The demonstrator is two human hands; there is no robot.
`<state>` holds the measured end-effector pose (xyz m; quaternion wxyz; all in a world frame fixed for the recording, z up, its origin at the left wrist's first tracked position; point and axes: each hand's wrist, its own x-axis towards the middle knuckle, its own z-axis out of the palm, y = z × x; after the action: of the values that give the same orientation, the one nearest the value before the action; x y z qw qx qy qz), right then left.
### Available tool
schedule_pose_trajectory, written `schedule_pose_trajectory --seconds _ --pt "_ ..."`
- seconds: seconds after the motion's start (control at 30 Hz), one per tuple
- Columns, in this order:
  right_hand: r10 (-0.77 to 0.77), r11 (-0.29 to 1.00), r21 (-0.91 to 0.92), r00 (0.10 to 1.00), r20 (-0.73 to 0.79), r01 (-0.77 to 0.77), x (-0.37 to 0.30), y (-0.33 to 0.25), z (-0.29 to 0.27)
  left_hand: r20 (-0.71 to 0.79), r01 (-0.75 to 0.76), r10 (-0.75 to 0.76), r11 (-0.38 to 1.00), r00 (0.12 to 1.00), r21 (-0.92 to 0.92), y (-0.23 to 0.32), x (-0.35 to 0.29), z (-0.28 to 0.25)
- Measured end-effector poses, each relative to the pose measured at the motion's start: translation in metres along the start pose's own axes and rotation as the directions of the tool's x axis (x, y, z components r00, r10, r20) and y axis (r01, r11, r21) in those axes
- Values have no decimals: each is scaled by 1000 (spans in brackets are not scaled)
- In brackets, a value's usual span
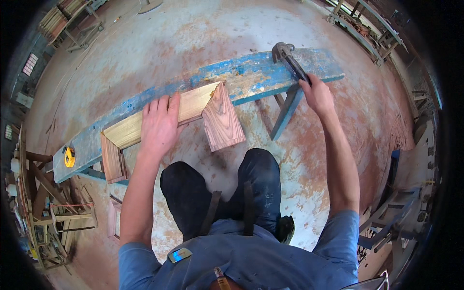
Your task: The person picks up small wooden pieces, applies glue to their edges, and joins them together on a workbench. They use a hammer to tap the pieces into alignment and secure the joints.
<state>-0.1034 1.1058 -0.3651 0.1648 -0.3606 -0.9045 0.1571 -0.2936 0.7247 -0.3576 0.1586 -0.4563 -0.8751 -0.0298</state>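
A U-shaped wooden frame piece point(192, 105) with mitred corners lies along a worn blue bench point(251, 72). Its two short end boards hang over the bench's near edge toward my knees. Across the long board, left of its middle, rests my left hand point(162, 121), the fingers lying over the top and the thumb at the near side. Farther right, my right hand point(316, 94) is wrapped round the dark handle of a claw hammer point(291, 62). The hammer's head is over the right part of the bench top, pointing away from me.
A yellow tape measure point(69, 157) sits at the bench's left end. Bench legs point(287, 112) splay below the right end. Wooden racks and scraps point(53, 212) stand at the left, a cart with timber point(65, 21) at the far left, and metal equipment point(398, 212) at the right.
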Motion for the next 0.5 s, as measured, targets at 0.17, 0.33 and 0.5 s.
schedule_pose_trajectory --seconds 0.17,0.33,0.5 --pt "0 391 813 883 470 -432 -71 -15 3 14 6 -6 1000 1000 12 -5 -4 0" --pt "28 155 856 869 494 -492 -120 -42 25 3 -10 10 1000 1000 -6 -2 -1 -1" --pt "-158 -239 647 686 710 -724 -133 -58 40 8 -8 9 1000 1000 -27 -1 -2 -6"
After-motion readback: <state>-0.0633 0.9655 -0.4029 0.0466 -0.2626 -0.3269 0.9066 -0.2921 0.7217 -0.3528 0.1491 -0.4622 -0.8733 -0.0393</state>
